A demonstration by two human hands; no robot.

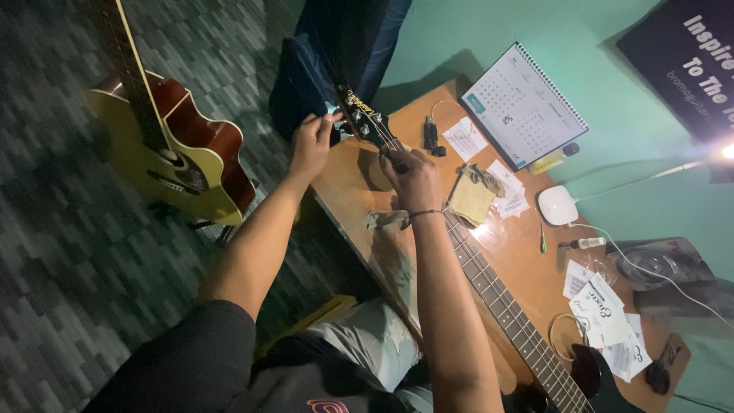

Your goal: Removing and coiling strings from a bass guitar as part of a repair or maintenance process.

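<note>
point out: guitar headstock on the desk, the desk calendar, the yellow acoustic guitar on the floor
guitar headstock (365, 116), head view, on its dark face between the tuner rows.
desk calendar (524, 107), head view, middle of the white grid page.
yellow acoustic guitar (138, 157), head view, on the yellow top left of the soundhole.

Both arms stretched forward, hands working close together

The left hand (312, 144) reaches out with its arm nearly straight, fingertips pinched together at the far end. The right hand (414, 177) sits just beside it, knuckles up, fingers curled downward and closed, a thin dark band around its wrist.
</note>
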